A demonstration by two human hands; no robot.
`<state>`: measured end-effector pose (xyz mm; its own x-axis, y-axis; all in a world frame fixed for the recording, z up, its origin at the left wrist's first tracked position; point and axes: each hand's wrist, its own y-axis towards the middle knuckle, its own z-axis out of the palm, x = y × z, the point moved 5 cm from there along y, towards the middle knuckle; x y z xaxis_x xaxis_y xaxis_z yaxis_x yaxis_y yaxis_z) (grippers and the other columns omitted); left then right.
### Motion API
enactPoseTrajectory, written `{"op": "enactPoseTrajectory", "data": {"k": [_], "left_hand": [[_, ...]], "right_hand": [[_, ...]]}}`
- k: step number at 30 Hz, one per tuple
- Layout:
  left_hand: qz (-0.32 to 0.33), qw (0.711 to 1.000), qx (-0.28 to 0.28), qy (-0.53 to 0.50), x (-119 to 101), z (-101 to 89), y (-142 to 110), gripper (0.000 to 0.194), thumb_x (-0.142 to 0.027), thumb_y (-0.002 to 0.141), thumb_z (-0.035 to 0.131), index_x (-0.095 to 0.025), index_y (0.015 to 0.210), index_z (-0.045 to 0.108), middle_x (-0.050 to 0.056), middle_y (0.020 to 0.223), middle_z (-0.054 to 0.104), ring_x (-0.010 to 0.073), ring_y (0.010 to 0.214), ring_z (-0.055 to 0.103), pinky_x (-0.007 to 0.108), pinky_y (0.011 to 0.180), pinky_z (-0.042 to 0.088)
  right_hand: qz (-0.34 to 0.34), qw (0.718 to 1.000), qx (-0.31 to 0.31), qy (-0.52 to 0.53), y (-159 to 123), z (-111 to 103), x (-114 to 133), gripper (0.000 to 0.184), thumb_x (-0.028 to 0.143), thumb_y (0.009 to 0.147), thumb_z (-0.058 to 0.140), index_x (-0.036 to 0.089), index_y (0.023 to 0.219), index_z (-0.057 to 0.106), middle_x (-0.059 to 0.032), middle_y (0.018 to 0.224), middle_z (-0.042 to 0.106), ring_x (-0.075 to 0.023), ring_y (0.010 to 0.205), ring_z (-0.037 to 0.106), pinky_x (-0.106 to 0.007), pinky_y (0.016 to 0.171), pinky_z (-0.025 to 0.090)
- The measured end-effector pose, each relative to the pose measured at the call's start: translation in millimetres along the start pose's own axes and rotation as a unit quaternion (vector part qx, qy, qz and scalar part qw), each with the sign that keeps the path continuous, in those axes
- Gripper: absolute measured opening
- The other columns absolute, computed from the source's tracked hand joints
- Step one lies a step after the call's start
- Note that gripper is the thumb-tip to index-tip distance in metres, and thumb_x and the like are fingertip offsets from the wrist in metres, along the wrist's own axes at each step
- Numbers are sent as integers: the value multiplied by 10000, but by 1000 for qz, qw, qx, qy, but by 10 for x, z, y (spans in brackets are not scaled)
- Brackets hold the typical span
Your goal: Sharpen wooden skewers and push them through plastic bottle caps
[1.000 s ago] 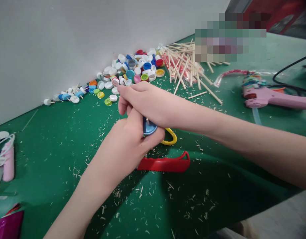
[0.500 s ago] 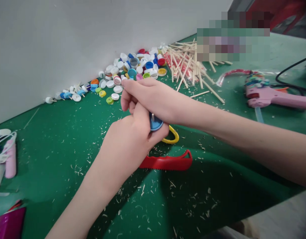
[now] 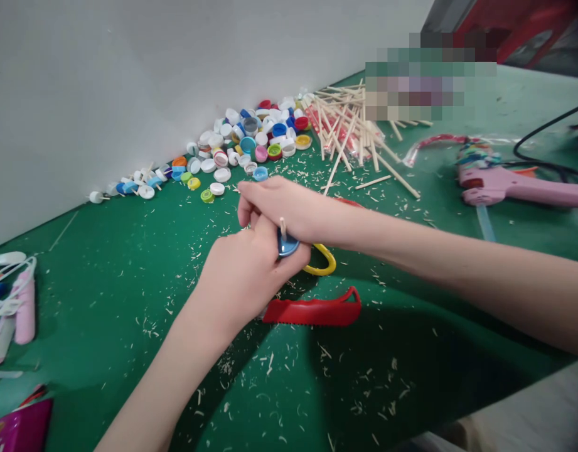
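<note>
A blue bottle cap [image 3: 289, 246] with a short wooden stick [image 3: 283, 227] poking up through it sits between my hands. My left hand [image 3: 244, 263] is closed round the cap, its thumb along the near edge. Over it lies my right hand [image 3: 282, 204], fingers curled down against the left hand's knuckles; what those fingers grip is hidden. Just below on the table lies a red plastic handle [image 3: 312, 312] with a loop at one end. A yellow loop-shaped handle [image 3: 327, 260] shows partly from under my right wrist.
Loose bottle caps [image 3: 248, 141] are heaped along the wall, with stick-and-cap pieces [image 3: 138, 183] left of them. Wooden sticks [image 3: 354, 125] lie behind. A pink glue gun [image 3: 486, 182] with a black cable is at right. Pale shavings dot the green table [image 3: 105, 276].
Both hands have shifted slightly down in the view, still clasped together. The blue cap and stick have tilted a little, and a light blue cap beyond the hands has come into sight.
</note>
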<state>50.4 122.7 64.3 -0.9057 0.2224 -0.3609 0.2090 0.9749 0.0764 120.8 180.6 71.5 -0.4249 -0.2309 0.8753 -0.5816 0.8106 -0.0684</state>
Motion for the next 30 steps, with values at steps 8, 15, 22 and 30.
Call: {"op": "enactPoseTrajectory", "data": {"k": [8, 15, 22, 30], "left_hand": [[-2, 999, 43, 19, 112, 149, 43, 277, -424, 854, 445, -181, 884, 576, 9, 602, 610, 136, 469, 516, 235, 442, 287], [3, 998, 24, -64, 146, 4, 68, 323, -487, 847, 497, -220, 1026, 533, -24, 652, 617, 117, 490, 526, 223, 473, 358], [22, 989, -145, -31, 256, -179, 8, 238, -344, 866, 540, -240, 1059, 450, -45, 703, 567, 85, 504, 491, 214, 515, 385], [111, 977, -182, 31, 304, -87, 10, 275, -161, 870, 476, -254, 1124, 422, 29, 996, 605, 138, 829, 569, 244, 637, 426]], "right_hand": [[-11, 999, 28, 24, 93, 103, -194, 421, 359, 957, 275, 196, 657, 521, -19, 660, 566, -137, 660, 512, -297, 682, 381], [-14, 998, 11, 55, 137, 5, -149, 381, 391, 964, 308, 190, 711, 510, -6, 684, 532, -115, 606, 479, -262, 603, 383], [-94, 986, -85, -111, 54, -233, -88, 298, 411, 955, 352, 210, 785, 493, -28, 749, 538, -145, 654, 481, -287, 603, 348], [-6, 1000, -4, 24, 69, -134, -174, 252, 461, 912, 447, 214, 871, 469, -5, 679, 584, -128, 530, 523, -294, 508, 399]]}}
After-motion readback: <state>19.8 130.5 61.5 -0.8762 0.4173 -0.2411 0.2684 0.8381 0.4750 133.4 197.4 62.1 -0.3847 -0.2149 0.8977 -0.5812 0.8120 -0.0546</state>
